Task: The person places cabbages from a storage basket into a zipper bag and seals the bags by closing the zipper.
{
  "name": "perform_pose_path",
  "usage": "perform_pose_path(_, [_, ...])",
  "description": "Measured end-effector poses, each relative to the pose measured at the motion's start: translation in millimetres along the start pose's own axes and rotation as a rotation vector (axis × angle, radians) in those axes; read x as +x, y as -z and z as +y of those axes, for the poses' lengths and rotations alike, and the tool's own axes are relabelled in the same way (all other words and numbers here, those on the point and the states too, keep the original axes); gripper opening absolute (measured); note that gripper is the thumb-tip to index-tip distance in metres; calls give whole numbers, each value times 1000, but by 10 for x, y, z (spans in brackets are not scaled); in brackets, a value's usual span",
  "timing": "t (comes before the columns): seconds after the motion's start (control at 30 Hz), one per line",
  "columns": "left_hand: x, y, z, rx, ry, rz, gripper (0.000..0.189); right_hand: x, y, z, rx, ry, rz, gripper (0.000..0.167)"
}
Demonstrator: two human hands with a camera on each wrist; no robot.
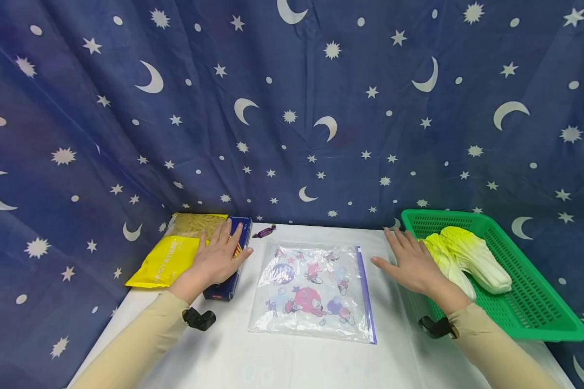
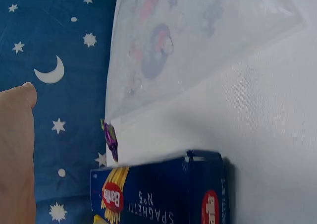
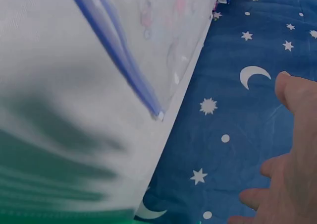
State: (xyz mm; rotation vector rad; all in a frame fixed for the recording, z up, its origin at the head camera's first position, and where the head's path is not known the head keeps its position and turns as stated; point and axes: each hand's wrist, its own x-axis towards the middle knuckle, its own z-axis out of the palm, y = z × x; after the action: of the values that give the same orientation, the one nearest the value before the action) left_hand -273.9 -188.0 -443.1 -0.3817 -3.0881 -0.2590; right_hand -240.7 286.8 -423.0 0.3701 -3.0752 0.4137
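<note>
My left hand (image 1: 217, 260), fingers straight and spread, hovers over a dark blue spaghetti box (image 1: 226, 286) and overlaps a yellow pasta bag (image 1: 167, 262) in the head view. On the other side, my right hand (image 1: 413, 265) is held flat with straight fingers beside a green plastic basket (image 1: 540, 319). Neither hand holds anything. Between them a clear zip bag (image 1: 311, 292) with pink and purple cartoon prints lies flat, its purple zip edge toward the right hand. Two pale napa cabbages (image 1: 482, 262) lie in the basket, partly hidden behind that hand.
A small purple wrapped candy (image 1: 264, 232) lies at the back of the white table (image 1: 253, 362), near the spaghetti box. Behind the table hangs a dark blue curtain (image 1: 292, 135) with moons and stars. Each wrist wears a black camera strap (image 1: 198, 319).
</note>
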Motion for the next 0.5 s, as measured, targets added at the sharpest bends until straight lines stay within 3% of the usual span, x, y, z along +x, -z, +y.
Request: perform_pose_path(0.5, [-69, 19, 300, -59, -95, 26, 85, -8, -106, -184, 205, 10, 19, 93])
